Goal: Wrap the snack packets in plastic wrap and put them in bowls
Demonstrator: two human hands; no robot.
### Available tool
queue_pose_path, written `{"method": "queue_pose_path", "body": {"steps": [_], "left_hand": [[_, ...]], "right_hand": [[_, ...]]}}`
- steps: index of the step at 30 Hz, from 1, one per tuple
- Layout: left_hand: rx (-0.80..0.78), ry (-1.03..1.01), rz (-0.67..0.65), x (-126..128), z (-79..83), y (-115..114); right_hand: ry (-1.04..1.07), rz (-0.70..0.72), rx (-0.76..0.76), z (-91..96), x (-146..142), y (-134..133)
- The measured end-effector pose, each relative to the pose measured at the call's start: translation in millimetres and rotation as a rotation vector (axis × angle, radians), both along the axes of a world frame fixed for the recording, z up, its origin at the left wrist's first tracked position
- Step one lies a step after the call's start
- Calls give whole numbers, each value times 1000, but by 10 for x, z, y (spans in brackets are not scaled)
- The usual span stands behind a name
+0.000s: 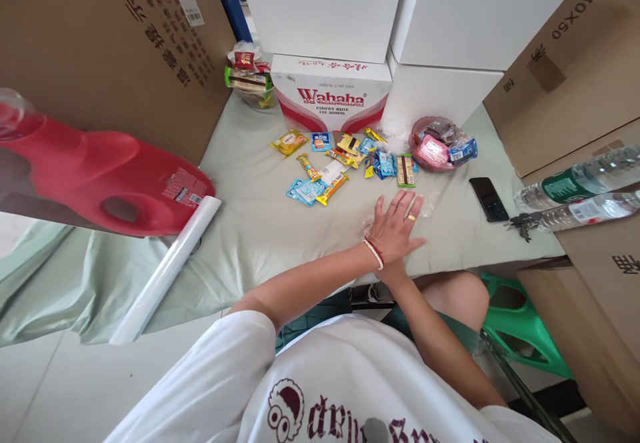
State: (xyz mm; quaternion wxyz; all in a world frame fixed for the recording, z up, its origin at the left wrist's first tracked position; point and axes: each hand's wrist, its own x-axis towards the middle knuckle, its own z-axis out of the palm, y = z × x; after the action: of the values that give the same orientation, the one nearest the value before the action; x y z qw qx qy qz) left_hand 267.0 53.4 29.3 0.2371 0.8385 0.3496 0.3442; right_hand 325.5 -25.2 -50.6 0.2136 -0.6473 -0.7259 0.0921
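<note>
My left hand (pixel 399 226) lies palm down on the green tablecloth (pixel 265 243), its fingers spread and a gold ring on one of them. Underneath it is my right hand (pixel 393 271); only the part near the wrist shows and its fingers are hidden. A clear plastic scrap (pixel 430 204) lies beside the left fingertips, and more clear plastic (pixel 367 227) shows at that hand's other side. Just beyond the fingers is a green-edged wafer packet (pixel 405 171). Several blue packets (pixel 385 163) and yellow snack packets (pixel 332 188) are scattered further left.
A pink bowl of snacks (pixel 416 146) and a phone (pixel 489 199) lie right, near two water bottles (pixel 575 186). A Wahaha carton (pixel 330 96) stands behind. At left are a snack-filled clear bowl (pixel 260 99), a red jug (pixel 145 163) and a white roll (pixel 167 273).
</note>
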Motion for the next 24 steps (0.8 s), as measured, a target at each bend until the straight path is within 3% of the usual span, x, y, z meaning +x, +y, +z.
{"method": "queue_pose_path", "body": {"steps": [2,3,7,10,13,14,16,18,20,21,24], "left_hand": [[-190,-62,115,-53,-86,168],[-335,-132,257,-129,-146,311],[-446,-179,548,-738,-408,854],[-450,-175,740,-1312,-517,888],[-225,-84,861,-1700,-519,693],[-111,-15,819,-1765,-504,633],[70,160,562,-1811,-464,573],[118,308,206,-1778,-428,600],[65,392,11,-1709,-407,687],[4,406,6,-1672,-403,737],[-170,380,151,-1581,-401,847]], "right_hand": [[-23,-2,-18,30,-6,-15],[-37,0,-27,55,-10,-26],[-38,1,-47,152,-15,-61],[-11,-9,-50,166,-6,-65],[2,-3,-46,151,4,-58],[3,-3,-43,147,7,-54],[3,-4,-39,146,10,-49],[2,-4,-38,148,8,-48],[7,-6,-43,145,-1,-51],[15,-9,-48,139,-5,-53],[68,-15,-76,123,17,-56]]}}
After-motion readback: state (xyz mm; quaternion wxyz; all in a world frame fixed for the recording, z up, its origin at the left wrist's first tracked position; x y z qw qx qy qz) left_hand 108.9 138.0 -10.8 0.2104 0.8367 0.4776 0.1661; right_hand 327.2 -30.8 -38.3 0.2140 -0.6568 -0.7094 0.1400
